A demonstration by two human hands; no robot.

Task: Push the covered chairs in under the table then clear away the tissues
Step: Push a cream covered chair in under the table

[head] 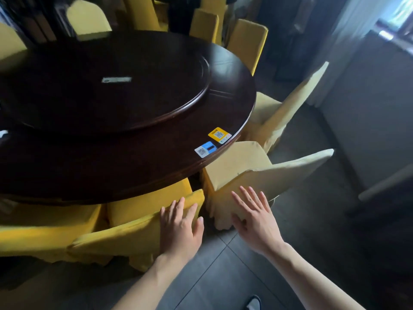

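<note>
Both hands spread flat: my left hand (178, 227) presses the near yellow chair (134, 222), right hand (254, 220) the cream chair (243, 166); both only partly under the table (125, 157), tissues untouched.

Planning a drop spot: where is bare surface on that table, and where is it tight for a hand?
Bare: the table rim band between the turntable edge and the near edge, left of the QR stickers. The turntable is bare except for a white card.
Crowded: the gap between the yellow chair and the cream chair, with the left hand and right hand on their backs.
</note>
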